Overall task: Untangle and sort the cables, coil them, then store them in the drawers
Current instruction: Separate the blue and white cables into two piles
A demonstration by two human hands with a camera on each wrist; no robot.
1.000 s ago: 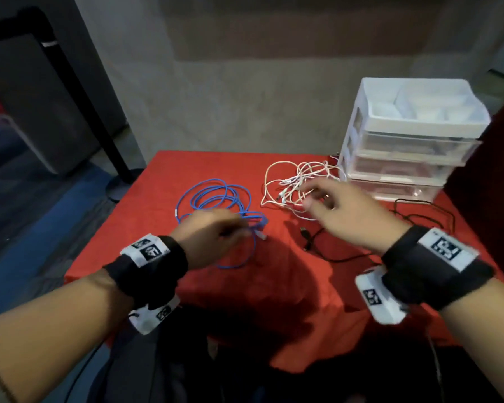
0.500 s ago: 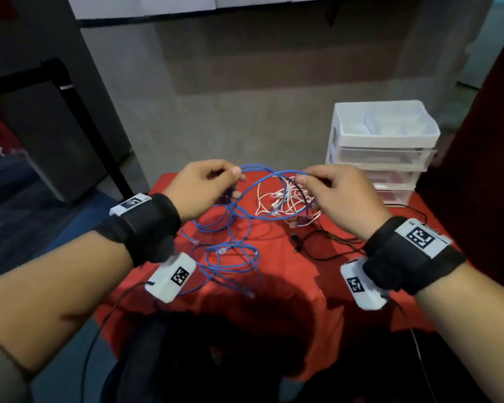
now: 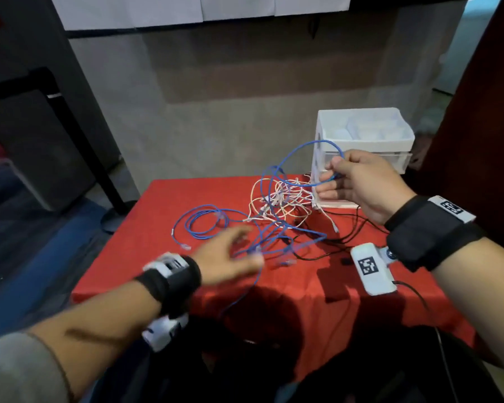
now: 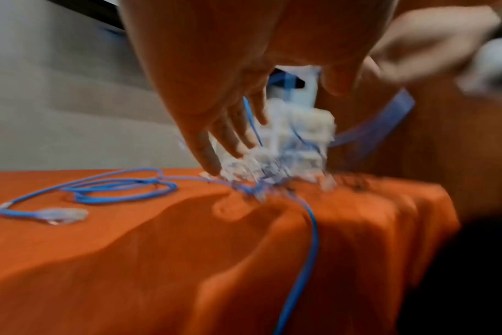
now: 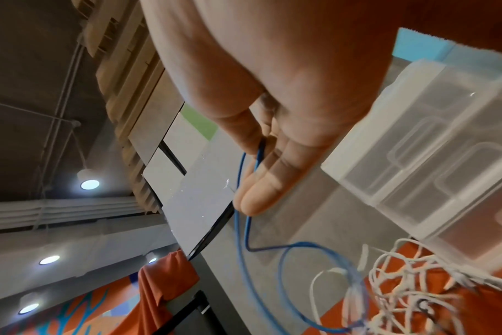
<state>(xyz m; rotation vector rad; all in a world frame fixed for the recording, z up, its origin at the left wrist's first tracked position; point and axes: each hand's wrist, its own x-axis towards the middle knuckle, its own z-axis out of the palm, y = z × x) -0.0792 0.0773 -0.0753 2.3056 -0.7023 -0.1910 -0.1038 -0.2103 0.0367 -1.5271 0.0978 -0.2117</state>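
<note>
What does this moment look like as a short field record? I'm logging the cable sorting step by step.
right hand: raised, pinches a loop of the blue cable in front of the drawer unit
left hand: low over the table, fingers spread, blurred; grip not clear
blue cable: partly lifted, one loose coil on the red cloth, one strand over the front edge
white cables: tangled heap beside the drawer unit
black cable: on the cloth, near the right wrist
drawers: shut
</note>
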